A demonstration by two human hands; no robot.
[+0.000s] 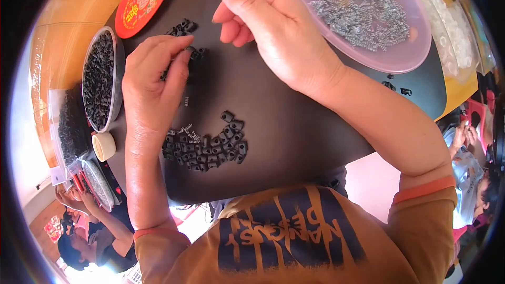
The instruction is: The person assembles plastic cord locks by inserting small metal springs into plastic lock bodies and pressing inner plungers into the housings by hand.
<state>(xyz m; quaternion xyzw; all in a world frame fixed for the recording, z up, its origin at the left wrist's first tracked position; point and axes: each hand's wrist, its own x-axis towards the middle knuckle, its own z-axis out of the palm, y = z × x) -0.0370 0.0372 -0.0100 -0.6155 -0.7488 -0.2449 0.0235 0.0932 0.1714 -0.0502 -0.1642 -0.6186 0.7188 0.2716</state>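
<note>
My left hand (152, 73) is closed in a pinch over the table's left side, with a small black plastic part (199, 53) at its fingertips. More black parts (181, 27) lie just beyond those fingers. To the right and a little farther off, my right hand (268, 23) is raised with its fingers curled in and the thumb bent over them; what they hold, if anything, is hidden. Nearer to me, black parts (213, 147) are grouped close together on the table. A few small metal springs (188, 132) lie along their far side, and one loose spring (186, 101) lies beyond.
A pink plate (415, 52) full of springs stands at far right, beside clear bags of white parts (447, 31). At left are a tub (117, 94) of black parts, a red oval tray (123, 25) and a beige cup (104, 146). Other people sit on both sides.
</note>
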